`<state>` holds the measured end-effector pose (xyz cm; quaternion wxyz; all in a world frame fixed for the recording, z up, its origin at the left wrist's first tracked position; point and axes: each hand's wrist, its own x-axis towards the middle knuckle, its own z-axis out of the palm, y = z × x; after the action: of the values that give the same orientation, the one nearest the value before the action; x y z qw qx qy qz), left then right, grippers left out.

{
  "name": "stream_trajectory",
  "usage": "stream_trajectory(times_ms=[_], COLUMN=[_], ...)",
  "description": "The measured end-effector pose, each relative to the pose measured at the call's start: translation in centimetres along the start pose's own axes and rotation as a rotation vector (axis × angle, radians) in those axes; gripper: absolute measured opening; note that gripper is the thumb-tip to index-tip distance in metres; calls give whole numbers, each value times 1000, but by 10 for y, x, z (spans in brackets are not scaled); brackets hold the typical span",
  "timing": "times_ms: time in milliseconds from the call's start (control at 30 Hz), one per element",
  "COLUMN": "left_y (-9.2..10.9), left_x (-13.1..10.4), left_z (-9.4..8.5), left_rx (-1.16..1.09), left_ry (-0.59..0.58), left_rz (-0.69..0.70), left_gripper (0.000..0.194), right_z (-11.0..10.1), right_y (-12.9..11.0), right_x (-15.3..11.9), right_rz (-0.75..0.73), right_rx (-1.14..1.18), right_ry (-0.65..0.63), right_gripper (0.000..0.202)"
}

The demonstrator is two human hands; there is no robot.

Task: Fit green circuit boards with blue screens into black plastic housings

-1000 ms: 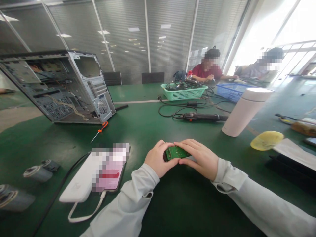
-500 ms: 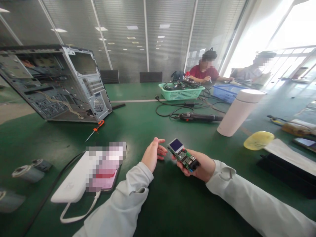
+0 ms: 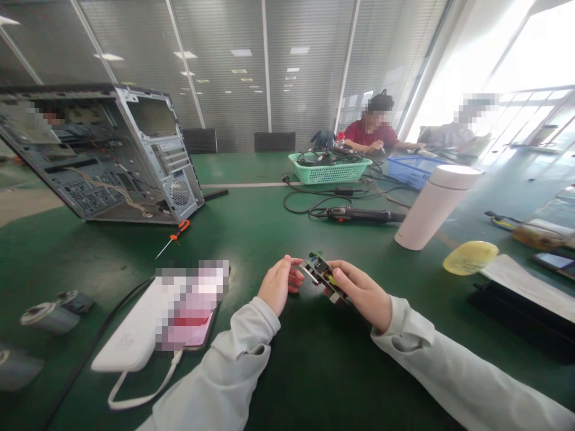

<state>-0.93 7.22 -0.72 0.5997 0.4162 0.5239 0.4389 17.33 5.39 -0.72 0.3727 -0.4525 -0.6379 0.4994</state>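
A small green circuit board (image 3: 324, 276) is held up over the table, turned edge-on so its components and a silver edge show. My right hand (image 3: 363, 290) grips it, thumb on the near side and the fingers mostly hidden behind it. Just left of the board is my left hand (image 3: 279, 281), its fingers loosely bent and apart, holding nothing. Its fingertips come close to the board's left end; whether they touch it I cannot tell.
On the green table (image 3: 251, 233) lie a power bank (image 3: 135, 326) cabled to a phone (image 3: 197, 323), an orange screwdriver (image 3: 173, 237) and an electric driver (image 3: 359, 214). An open computer case (image 3: 148, 149), green basket (image 3: 330, 173), pink bottle (image 3: 431, 209) and metal cylinders (image 3: 51, 316) surround them. Two people sit beyond.
My right hand has rolled the circuit board over, so its screen no longer faces me and my thumb now shows on it. My left hand has barely moved.
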Motion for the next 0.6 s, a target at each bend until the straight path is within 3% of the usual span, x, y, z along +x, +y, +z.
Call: stream_trajectory(times_ms=[167,300,500,600], left_y=[3,3,-2,-5], left_x=[-4,-6,-4,-2], left_z=[2,1,-4,-5], left_rx=[58,95,132,141], left_ry=[15,30,32,38], left_rz=[21,56,118,160], left_gripper=[30,30,28,25], right_z=[-12,-42,-140,-191], right_y=[-6,-10,-13,-8], right_x=[-9,-26,-84,-115], right_rz=[-205,-227,49,204], right_rx=[-442,-713,-993,-1077], right_ry=[217,404,830,944], right_gripper=[48,54,64,82])
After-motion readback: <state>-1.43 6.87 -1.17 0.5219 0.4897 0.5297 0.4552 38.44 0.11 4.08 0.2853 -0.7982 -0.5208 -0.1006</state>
